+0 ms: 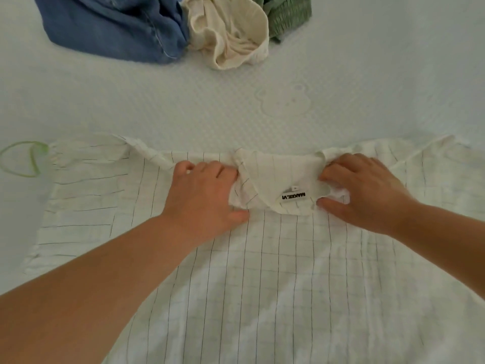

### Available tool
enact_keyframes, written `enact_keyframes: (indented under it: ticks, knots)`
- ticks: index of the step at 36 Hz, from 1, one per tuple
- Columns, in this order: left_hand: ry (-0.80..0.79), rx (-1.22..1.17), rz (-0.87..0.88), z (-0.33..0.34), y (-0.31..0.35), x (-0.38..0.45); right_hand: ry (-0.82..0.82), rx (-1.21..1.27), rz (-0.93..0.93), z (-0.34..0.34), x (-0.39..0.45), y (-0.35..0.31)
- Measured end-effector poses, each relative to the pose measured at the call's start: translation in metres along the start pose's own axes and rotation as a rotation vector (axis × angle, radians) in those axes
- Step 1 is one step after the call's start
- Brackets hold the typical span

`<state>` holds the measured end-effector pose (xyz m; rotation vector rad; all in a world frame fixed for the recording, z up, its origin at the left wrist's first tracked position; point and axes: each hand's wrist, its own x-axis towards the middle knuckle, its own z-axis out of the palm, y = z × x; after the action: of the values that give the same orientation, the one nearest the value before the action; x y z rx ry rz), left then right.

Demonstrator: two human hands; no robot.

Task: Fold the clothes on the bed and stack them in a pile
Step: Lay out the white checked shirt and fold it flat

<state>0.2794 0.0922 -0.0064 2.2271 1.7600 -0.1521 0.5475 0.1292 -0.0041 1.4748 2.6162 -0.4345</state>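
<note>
The white grid-check shirt [262, 271] lies spread flat at the near edge of the bed [288, 101]. It looks thin, light and limp, so it should crease easily and is best taken at the shoulders or collar [278, 174]. The left hand [207, 190] and right hand [364, 190] each grip the collar cloth on their own side. The neck label [293, 196], upside down, seems to read "MAKEE.VI". Jeans [110, 24], a cream garment [231, 32] and a green garment [286, 14] sit heaped at the far edge.

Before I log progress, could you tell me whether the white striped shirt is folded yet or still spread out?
Spread out. The white striped shirt lies flat on the bed, sleeves out sideways, both hands at its collar.
</note>
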Motion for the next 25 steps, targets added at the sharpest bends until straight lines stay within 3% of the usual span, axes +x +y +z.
enact_keyframes:
  ticks: [7, 12, 18, 22, 25]
  knots:
    - [0.052, -0.062, -0.009, 0.003, -0.001, 0.004, -0.031, -0.019, -0.18, -0.007, -0.007, 0.011]
    - [0.239, -0.13, 0.25, 0.002, -0.014, -0.004, -0.044, 0.049, -0.21, -0.015, -0.008, 0.001]
    - [0.27, -0.167, 0.398, 0.007, -0.013, -0.022, 0.078, 0.368, 0.042, -0.024, 0.029, -0.056]
    - [0.182, -0.174, 0.393, 0.007, -0.006, -0.028, -0.164, 0.326, 0.316, -0.018, 0.068, -0.101]
    - [0.143, -0.172, 0.412, 0.009, -0.006, -0.033, -0.227, 0.174, 0.295, -0.011, 0.085, -0.121]
